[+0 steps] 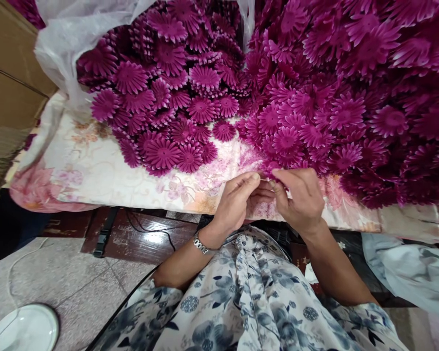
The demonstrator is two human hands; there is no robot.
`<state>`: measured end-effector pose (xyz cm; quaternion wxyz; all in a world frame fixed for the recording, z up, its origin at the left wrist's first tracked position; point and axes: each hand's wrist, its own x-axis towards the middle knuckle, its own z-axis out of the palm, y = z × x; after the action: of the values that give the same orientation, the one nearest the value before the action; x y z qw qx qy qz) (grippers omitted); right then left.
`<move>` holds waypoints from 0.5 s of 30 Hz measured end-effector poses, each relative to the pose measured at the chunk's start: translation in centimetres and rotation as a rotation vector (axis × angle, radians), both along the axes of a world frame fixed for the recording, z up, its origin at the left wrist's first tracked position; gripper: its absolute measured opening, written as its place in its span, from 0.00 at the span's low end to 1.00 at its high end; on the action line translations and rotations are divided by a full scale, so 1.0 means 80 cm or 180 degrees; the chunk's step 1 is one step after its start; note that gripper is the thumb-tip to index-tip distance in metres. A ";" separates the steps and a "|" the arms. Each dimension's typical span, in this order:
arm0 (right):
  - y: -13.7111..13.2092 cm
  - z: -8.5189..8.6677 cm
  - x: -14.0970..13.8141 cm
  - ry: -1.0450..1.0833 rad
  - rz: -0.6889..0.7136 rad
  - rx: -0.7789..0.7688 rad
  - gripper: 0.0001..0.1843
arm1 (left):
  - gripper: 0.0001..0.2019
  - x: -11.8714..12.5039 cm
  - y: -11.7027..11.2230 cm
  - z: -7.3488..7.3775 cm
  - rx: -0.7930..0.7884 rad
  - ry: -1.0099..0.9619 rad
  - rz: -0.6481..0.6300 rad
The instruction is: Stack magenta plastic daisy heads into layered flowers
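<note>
My left hand (236,202) and my right hand (300,197) meet at the front edge of a floral cloth (95,170). Both are pinched together, fingertips touching, around a small magenta piece (267,183) that is mostly hidden between them. A wristwatch (201,243) sits on my left wrist. Just beyond the fingertips lies a big heap of magenta fabric flowers (307,107). A second pile of the same flowers (168,87) spills out of a clear plastic bag (62,44) at the left.
Fine magenta dust (234,163) speckles the cloth near my hands. A white plate (24,329) rests on the floor at lower left. A dark wooden board (142,234) with a black cable lies under the cloth's edge. Pale blue cloth (409,270) lies at the right.
</note>
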<state>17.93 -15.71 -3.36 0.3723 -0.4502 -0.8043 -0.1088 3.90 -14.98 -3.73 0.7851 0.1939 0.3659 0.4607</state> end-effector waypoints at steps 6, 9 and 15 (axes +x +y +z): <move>-0.015 0.000 -0.005 -0.0363 0.0615 -0.0440 0.23 | 0.11 0.000 0.007 0.005 -0.0540 -0.0386 0.0744; -0.020 0.011 -0.005 0.0059 0.0778 -0.0536 0.17 | 0.11 -0.001 0.008 0.006 -0.0386 -0.0236 0.0830; -0.005 0.017 -0.007 0.0508 0.0200 -0.0717 0.07 | 0.06 0.000 0.000 0.000 -0.0100 -0.0003 0.0675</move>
<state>17.36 -16.12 -1.98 0.3853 -0.4709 -0.7930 0.0301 3.94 -14.95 -3.76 0.7350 0.1415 0.3911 0.5355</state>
